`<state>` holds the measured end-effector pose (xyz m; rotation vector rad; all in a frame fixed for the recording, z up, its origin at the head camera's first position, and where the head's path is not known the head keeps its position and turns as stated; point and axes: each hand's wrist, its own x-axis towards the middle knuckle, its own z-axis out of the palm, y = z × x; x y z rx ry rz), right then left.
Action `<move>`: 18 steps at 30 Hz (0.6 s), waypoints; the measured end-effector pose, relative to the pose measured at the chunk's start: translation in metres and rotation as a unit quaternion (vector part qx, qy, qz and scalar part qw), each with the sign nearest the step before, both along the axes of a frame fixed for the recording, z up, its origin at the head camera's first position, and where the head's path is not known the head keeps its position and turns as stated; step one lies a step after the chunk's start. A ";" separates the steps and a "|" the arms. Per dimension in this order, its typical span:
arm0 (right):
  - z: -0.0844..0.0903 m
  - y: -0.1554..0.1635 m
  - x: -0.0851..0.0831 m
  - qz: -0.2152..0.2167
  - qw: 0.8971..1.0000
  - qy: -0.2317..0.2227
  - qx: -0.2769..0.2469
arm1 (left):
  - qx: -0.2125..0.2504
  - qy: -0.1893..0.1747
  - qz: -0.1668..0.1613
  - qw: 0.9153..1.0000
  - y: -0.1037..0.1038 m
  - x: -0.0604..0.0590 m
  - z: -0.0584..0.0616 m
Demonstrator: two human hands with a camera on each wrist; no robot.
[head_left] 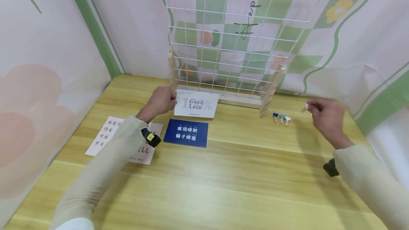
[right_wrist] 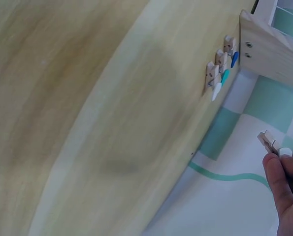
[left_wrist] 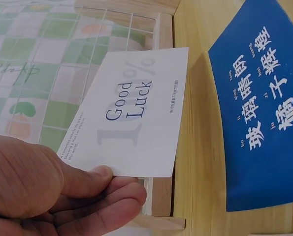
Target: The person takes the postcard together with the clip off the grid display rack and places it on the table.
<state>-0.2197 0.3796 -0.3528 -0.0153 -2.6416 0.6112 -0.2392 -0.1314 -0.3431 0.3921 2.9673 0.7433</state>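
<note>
My left hand [head_left: 161,100] pinches the left edge of a white "Good Luck" card [head_left: 196,105], holding it in front of the base of the white wire grid [head_left: 239,42]. The left wrist view shows the thumb [left_wrist: 87,178] on top of that card [left_wrist: 136,118] and fingers beneath. My right hand [head_left: 324,114] is raised at the right and pinches a small wooden clip [head_left: 306,107] with a white heart; the clip [right_wrist: 270,142] shows in the right wrist view too. Three little clips [head_left: 281,117] lie on the table beside the grid's right wooden foot [head_left: 271,91].
A blue card [head_left: 186,132] with white characters lies flat in front of the grid. A pinkish card [head_left: 108,136] lies to its left, partly under my left forearm. Patterned cloth walls [head_left: 351,38] close in the wooden table [head_left: 223,180] on three sides.
</note>
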 end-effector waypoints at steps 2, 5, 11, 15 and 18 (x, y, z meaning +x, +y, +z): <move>-0.001 0.001 0.001 -0.002 1.000 -0.011 0.001 | 0.000 0.003 0.001 1.000 -0.001 0.002 0.001; -0.001 0.003 0.003 -0.007 1.000 -0.026 0.003 | 0.000 0.013 0.003 1.000 -0.003 0.004 0.001; -0.004 0.007 0.005 -0.009 0.999 -0.041 0.017 | -0.012 0.024 -0.006 1.000 -0.008 0.011 -0.002; -0.007 0.011 0.005 -0.012 0.998 -0.054 0.032 | -0.006 0.017 -0.002 1.000 -0.012 0.014 -0.005; -0.009 0.012 0.005 -0.009 0.997 -0.067 0.037 | -0.009 0.018 -0.004 1.000 -0.013 0.017 -0.005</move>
